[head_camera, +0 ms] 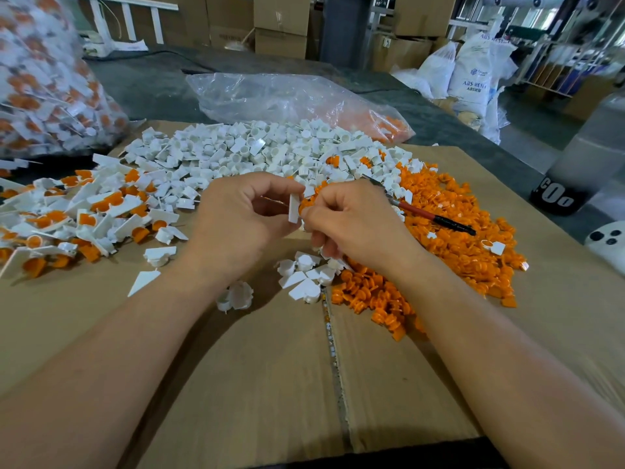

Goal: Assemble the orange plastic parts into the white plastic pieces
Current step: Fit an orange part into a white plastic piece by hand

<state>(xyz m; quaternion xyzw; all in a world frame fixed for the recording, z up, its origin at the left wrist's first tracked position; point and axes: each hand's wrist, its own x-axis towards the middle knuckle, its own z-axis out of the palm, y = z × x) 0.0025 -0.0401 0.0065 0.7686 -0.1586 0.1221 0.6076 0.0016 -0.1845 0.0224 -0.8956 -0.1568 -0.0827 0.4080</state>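
The left hand point(236, 214) pinches a flat white plastic piece point(293, 208) while the right hand point(351, 221) presses a small orange plastic part point(304, 203) into it; many finished assemblies point(84, 214) lie left, with large loose piles remaining.

1. Premises: a factory or warehouse floor used for manual plastic-part assembly.
2. Bulk stock: loose heaps of small white plastic pieces point(236, 154) and small orange plastic parts point(449, 231) lie on a flattened brown cardboard sheet point(263, 367) covering the bench.
3. Packaging: a clear plastic bag of joined orange-and-white parts point(44, 82) stands at far left.
4. Raw material: white woven sacks printed "ABS RESIN" point(473, 72) stand at the rear.
5. Storage: stacked brown cardboard cartons point(280, 25) line the background.
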